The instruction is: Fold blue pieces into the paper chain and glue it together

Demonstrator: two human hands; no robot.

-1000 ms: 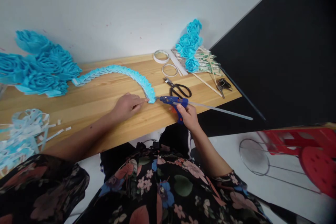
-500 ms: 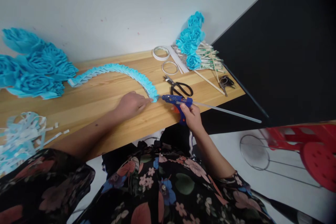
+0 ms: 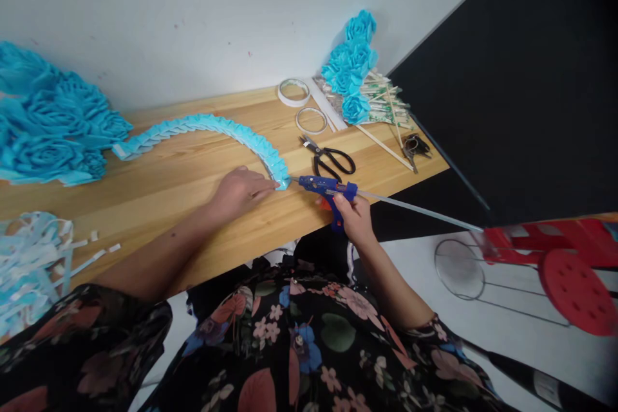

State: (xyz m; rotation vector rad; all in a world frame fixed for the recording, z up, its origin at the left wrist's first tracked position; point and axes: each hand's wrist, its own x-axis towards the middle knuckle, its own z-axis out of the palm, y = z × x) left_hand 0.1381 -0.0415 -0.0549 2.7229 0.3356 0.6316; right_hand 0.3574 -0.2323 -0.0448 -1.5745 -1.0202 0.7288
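Observation:
A long curved strip of pleated light-blue paper (image 3: 207, 127) lies on the wooden table (image 3: 183, 187). My left hand (image 3: 240, 191) rests on the table with its fingers pressed onto the strip's near end. My right hand (image 3: 355, 217) is closed round the handle of a blue glue gun (image 3: 324, 188), whose nozzle touches that same end of the strip. A long clear glue stick (image 3: 420, 211) juts out from the back of the gun, past the table's edge.
Black scissors (image 3: 328, 158) and two tape rolls (image 3: 302, 105) lie behind the gun. Blue paper roses with wooden sticks (image 3: 360, 80) sit at the back right; a heap of blue roses (image 3: 46, 125) far left; paper scraps (image 3: 33, 264) near left. A red stool (image 3: 574, 283) stands on the floor.
The view has drifted slightly; both hands stay at the strip's end, the glue gun nozzle still against it.

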